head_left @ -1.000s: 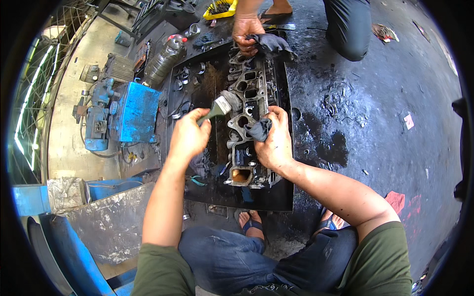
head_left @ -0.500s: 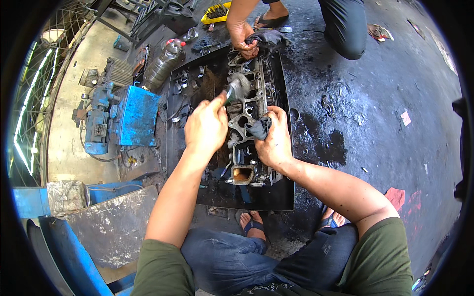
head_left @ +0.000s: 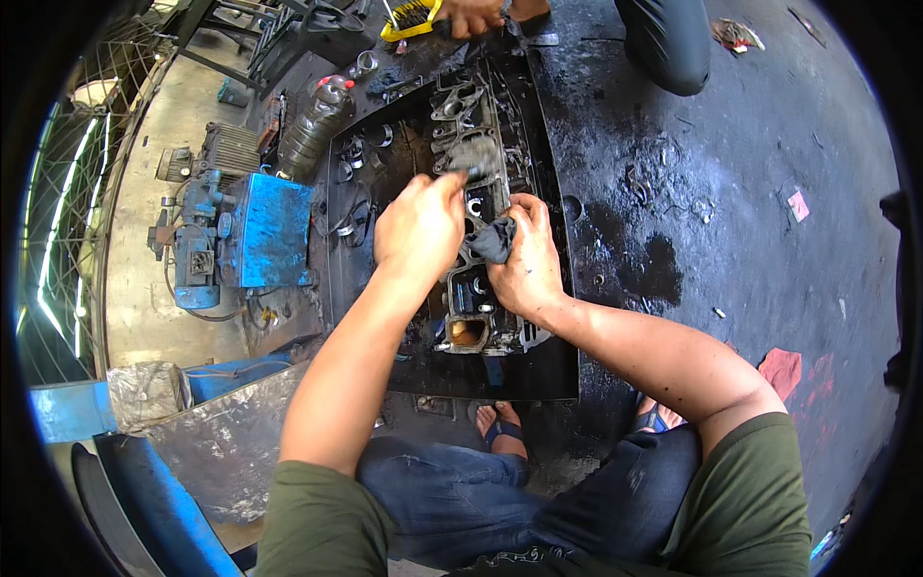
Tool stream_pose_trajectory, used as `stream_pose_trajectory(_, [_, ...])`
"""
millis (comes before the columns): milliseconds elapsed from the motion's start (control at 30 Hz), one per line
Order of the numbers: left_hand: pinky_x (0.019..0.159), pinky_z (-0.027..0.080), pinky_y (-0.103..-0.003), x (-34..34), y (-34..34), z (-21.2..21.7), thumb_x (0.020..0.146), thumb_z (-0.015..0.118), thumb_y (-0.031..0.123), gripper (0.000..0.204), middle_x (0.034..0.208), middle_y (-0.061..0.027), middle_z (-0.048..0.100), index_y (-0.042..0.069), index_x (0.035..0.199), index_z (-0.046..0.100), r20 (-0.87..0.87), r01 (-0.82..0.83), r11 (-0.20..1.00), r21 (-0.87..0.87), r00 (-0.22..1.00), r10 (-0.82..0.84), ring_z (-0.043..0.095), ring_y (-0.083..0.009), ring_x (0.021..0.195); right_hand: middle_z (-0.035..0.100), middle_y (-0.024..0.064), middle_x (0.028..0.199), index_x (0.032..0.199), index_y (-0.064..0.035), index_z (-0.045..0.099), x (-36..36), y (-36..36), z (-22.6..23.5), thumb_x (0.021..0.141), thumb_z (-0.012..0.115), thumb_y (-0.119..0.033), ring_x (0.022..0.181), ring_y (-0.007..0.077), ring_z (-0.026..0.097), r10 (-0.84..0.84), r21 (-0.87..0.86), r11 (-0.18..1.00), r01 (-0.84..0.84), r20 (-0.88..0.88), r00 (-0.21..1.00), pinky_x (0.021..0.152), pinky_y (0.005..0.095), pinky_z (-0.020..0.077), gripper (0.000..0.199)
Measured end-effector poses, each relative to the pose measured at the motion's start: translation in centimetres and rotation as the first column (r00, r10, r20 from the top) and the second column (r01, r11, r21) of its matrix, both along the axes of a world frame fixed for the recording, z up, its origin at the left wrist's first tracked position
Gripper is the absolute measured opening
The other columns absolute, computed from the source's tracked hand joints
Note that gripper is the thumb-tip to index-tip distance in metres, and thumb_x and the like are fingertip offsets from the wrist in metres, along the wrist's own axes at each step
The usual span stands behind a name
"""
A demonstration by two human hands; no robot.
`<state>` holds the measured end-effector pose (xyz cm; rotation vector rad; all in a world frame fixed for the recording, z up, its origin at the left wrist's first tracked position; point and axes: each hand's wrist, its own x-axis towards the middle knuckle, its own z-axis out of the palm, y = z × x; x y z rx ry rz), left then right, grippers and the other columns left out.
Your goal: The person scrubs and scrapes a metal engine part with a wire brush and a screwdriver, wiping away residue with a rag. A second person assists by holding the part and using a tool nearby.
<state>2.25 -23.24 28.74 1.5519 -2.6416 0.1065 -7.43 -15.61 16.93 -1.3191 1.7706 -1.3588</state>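
As brush protrudes above left hand, engine part beneath

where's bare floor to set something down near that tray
Bare dark floor lies right of the black tray, out to the red scrap. Crowded: the tray's left half with loose parts, and the blue machine beside it.

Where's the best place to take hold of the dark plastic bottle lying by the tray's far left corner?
Grip the bottle around its wide ribbed body, coming from above. It lies tilted on its side, red cap toward the far end, so the round middle faces up. The tray edge and blue machine crowd its near end.
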Motion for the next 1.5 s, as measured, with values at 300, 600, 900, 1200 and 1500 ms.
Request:
stream_pose_trajectory(300, [0.084, 0.061, -0.050, -0.5, -5.0, -3.9, 0.103, 0.062, 0.026, 0.025, 0.108, -0.0153, 0.072, 0.021, 0.124, 0.076, -0.053, -0.072, 0.993, -0.090, 0.996, 0.068, 0.074, -0.0391, 0.097, 0.049, 0.0234, 0.141, 0.124, 0.0049, 0.053, 0.1, 0.1, -0.1, 0.077, 0.075, 0.002, 0.131, 0.0452, 0.054, -0.005, -0.037, 0.999, 0.004, -0.001, 1.000, 0.109, 0.0486, 0.0491, 0.053])
stream_pose_trajectory(600, [0.080, 0.060, -0.050, 3.0, 1.9, -1.4, 0.099, 0.067, 0.018, 0.032, 0.103, -0.0156, 0.071, 0.021, 0.131, 0.073, 0.097, -0.015, 0.995, 0.103, 0.995, 0.005, 0.073, -0.0389, 0.093, 0.047, 0.0227, 0.142, 0.123, 0.0022, 0.053, -0.2, 0.2, 0.4, 0.074, 0.076, 0.003, 0.131, 0.0452, 0.053, 0.025, 0.023, 0.999, -0.026, 0.037, 0.999, 0.110, 0.0481, 0.0490, 0.054])
stream_pose_trajectory(900, [0.085, 0.060, -0.052, -0.8, -8.0, -5.3, 0.105, 0.057, 0.026, 0.030, 0.113, -0.0194, 0.073, 0.018, 0.131, 0.069, -0.032, -0.088, 0.995, -0.052, 0.996, 0.086, 0.074, -0.0418, 0.099, 0.048, 0.0235, 0.140, 0.123, 0.0035, 0.053, 0.1, 0.0, -0.2, 0.075, 0.076, 0.003, 0.130, 0.0447, 0.054, 0.000, -0.036, 0.999, 0.001, 0.024, 1.000, 0.109, 0.0483, 0.0495, 0.053])
stream_pose_trajectory(1200, [0.082, 0.057, -0.060, 3.2, -0.3, -1.8, 0.104, 0.056, 0.021, 0.037, 0.097, -0.0291, 0.074, 0.014, 0.140, 0.053, 0.070, -0.144, 0.934, 0.328, 0.989, 0.128, 0.074, -0.0472, 0.093, 0.049, 0.0229, 0.137, 0.118, 0.0026, 0.054, -0.1, 0.1, 0.0, 0.074, 0.075, 0.003, 0.125, 0.0452, 0.056, -0.001, -0.056, 0.998, 0.002, 0.031, 1.000, 0.106, 0.0473, 0.0502, 0.049])
stream_pose_trajectory(1500, [0.094, 0.059, -0.051, 1.4, -8.6, -1.5, 0.100, 0.063, 0.028, 0.031, 0.107, -0.0226, 0.078, 0.017, 0.126, 0.077, -0.008, -0.207, 0.964, 0.166, 0.977, 0.211, 0.075, -0.0415, 0.104, 0.047, 0.0224, 0.141, 0.121, 0.0011, 0.055, -0.1, -0.1, -0.5, 0.072, 0.080, 0.000, 0.132, 0.0449, 0.051, 0.025, -0.017, 1.000, -0.024, 0.059, 0.998, 0.110, 0.0492, 0.0481, 0.056])
